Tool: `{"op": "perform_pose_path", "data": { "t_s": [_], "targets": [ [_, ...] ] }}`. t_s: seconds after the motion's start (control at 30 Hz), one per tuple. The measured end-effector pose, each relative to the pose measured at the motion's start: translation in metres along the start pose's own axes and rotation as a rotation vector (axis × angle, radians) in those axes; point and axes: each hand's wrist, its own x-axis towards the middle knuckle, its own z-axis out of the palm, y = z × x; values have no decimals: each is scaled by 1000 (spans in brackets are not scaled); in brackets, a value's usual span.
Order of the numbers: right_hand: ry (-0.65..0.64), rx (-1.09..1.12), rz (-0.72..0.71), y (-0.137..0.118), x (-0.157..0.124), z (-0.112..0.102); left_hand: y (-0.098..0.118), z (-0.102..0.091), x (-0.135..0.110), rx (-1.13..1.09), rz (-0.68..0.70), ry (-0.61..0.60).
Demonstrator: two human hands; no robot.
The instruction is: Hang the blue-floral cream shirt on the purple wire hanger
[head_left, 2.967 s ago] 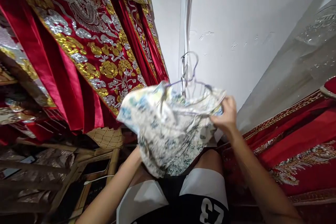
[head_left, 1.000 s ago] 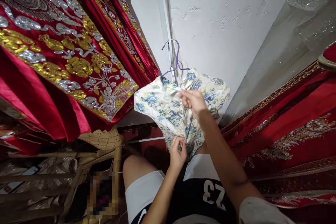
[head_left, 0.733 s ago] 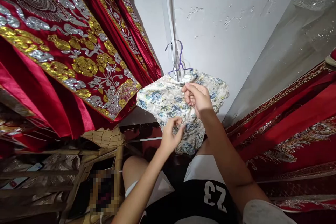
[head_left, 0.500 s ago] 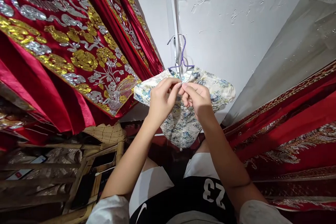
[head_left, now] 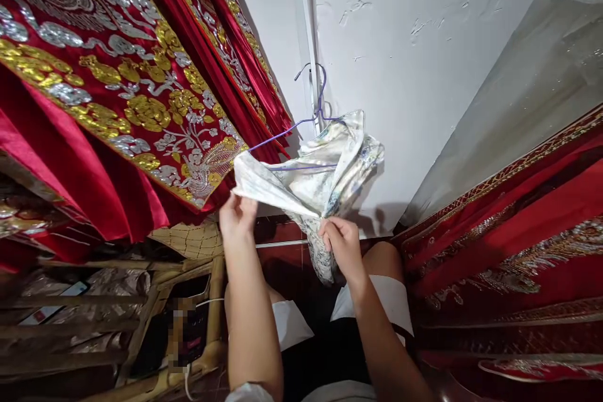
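Observation:
A whitish garment with a blue floral print (head_left: 346,151) hangs lopsided on a purple wire hanger (head_left: 282,134). Its neck gapes wide, showing the pale inside, and one arm of the hanger is bare. My left hand (head_left: 237,221) has its fingers closed on the lower edge of the garment's left shoulder part, pulling it outward. Lower and to the right, my right hand (head_left: 343,244) pinches the front edge of the neckline between thumb and fingers. The gathered lower part of the garment droops beside the right hand, above my knees.
Red cloths with gold and silver sequin embroidery (head_left: 151,110) hang at the left. More red beaded fabric (head_left: 527,245) hangs at the right. A white wall (head_left: 405,75) stands behind the hanger. Bamboo furniture (head_left: 214,301) with dark devices and a cable is at the lower left.
My hands have parted and come lower, the left one outward to the left. The garment has gone from spread flat to pulled open, its left shoulder drawn off the hanger's arm.

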Motion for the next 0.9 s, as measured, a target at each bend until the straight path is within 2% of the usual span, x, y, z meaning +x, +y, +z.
{"op": "perform_pose_path", "data": {
  "t_s": [0.07,0.13,0.2,0.27,0.33,0.43,0.57,0.6,0.67,0.77,0.87,0.9],
  "targets": [
    [37,35,30,6,-5,-1,-19,9,-38,-284,-358,221],
    [59,57,49,9,-4,-6,-35,21,-71,-449,-517,362],
    [66,58,59,9,-2,-14,-47,31,-94,-473,-544,404],
    [57,31,67,6,-1,-20,-54,37,-105,-418,-528,385],
    [23,-17,87,5,-3,-26,-56,38,-108,-380,-517,354],
    [-99,-126,185,11,-5,-36,-46,36,-109,-389,-496,320],
    [-344,-382,413,27,-1,-52,-19,44,-114,-440,-404,118],
    [-340,-425,426,31,1,-54,-14,48,-118,-439,-383,59],
    [-245,-421,370,36,4,-55,-4,60,-127,-387,-349,-50],
    [-134,-142,279,34,8,-44,8,77,-142,-163,-252,-291],
    [-164,283,318,27,9,-26,27,84,-147,166,-71,-604],
    [-189,383,337,24,10,-21,34,83,-144,252,-9,-669]
  ]
}}
